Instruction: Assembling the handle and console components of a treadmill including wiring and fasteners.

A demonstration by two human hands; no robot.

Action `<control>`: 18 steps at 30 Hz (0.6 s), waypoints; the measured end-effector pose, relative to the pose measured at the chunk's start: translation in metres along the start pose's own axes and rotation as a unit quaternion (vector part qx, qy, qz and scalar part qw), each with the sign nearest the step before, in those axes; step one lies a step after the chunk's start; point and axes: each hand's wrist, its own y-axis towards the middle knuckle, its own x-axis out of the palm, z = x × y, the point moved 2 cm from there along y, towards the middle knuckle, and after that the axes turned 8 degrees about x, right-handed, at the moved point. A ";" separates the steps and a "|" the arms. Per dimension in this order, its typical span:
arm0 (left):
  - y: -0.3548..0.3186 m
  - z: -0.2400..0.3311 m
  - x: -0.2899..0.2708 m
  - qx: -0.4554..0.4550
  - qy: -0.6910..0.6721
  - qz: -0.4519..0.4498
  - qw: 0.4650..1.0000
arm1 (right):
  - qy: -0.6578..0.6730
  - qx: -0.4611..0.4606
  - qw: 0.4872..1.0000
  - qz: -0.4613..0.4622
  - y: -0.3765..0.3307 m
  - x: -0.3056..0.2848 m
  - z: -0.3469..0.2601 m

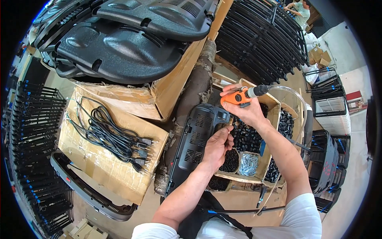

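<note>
My right hand (251, 113) grips an orange power screwdriver (235, 98) with a clear hose (287, 91) running off its dark end. The tool is over the upper end of a black plastic housing (197, 137) with slotted vents. Its working tip is hidden from me. Beside the housing's right edge is my left hand (217, 146), its fingers pinched together. What they hold, if anything, is too small to make out. Just right of it, a divided cardboard box (223, 175) contains black plastic parts (245, 136), small dark pieces (230, 162) and silver screws (248, 164).
Black power cords (107, 129) lie coiled on a cardboard box (79, 157) at left. Large black plastic shells (123, 49) are stacked beyond it. Black metal frames (258, 38) lean at the back and far left. A person (301, 15) works at the far right.
</note>
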 end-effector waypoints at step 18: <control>-0.023 0.031 -0.028 0.070 -0.038 0.122 0.989 | -0.026 -0.028 0.999 -0.011 0.005 0.004 0.012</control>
